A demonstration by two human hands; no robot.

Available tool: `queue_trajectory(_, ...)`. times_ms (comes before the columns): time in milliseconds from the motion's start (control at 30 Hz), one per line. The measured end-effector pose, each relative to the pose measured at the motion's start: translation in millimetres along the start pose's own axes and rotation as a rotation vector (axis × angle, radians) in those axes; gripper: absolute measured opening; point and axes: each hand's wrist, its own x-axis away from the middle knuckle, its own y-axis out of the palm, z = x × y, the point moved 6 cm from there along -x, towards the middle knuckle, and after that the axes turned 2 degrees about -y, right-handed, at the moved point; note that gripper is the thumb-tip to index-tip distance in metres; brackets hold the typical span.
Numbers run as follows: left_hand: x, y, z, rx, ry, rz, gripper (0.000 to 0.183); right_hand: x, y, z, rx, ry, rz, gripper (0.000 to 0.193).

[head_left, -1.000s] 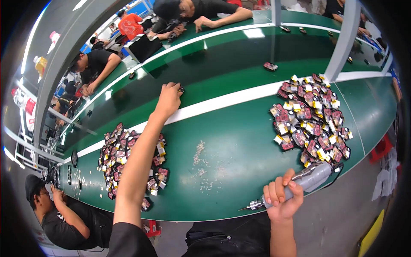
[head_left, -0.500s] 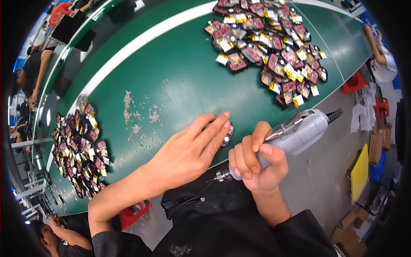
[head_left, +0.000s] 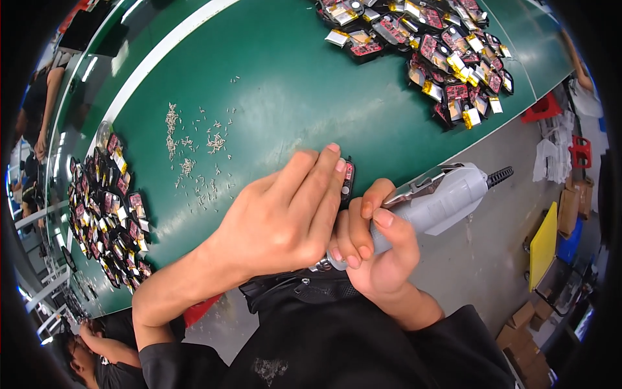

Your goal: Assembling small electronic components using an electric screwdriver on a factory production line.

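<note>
Gripped grey power screwdriver (head_left: 434, 198) in right hand (head_left: 387, 264). Laid left hand (head_left: 282, 217), close-fingered, over black casing (head_left: 348, 183) containing red board (head_left: 350, 170), near edge of green table (head_left: 278, 110); couldn't tell if gripping. Saw silver pouches (head_left: 337, 37) in heaped casings (head_left: 447, 65).

Small black-rimmed device (head_left: 348, 174) by the near edge of the green table (head_left: 291, 117); grey powered driver (head_left: 444, 201) close beside it.
The device shows a red board with a pale round spot, its long side running away from the person; it sits just inside the table's near edge, its left part hidden by the left hand (head_left: 278, 217); the driver, gripped in the right hand (head_left: 379, 249), slants just off the table's near edge, on the person's side; a metal lever lies along its top, a black ribbed cord leaves its right end; its chuck points left, partly covered, the bit hidden.
</note>
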Motion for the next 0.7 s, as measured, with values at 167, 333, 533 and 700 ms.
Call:
queue_trajectory(167,4,-2,10,-0.016,-0.004,0.01,0.04,-4,-3,-1,0.032,0.005,-0.008,0.014)
queue_trajectory(333,2,-2,13,-0.008,-0.068,-0.03,0.043,-7,-2,-6,0.037,0.031,-0.032,0.014)
queue_trajectory(533,8,2,11,0.005,-0.04,-0.075,0.04,-21,27,-60,0.2,-0.042,-0.262,0.014)
queue_trajectory(700,10,2,14,0.061,-0.064,-0.139,0.041,-39,52,-103,0.348,-0.213,-0.39,0.011)
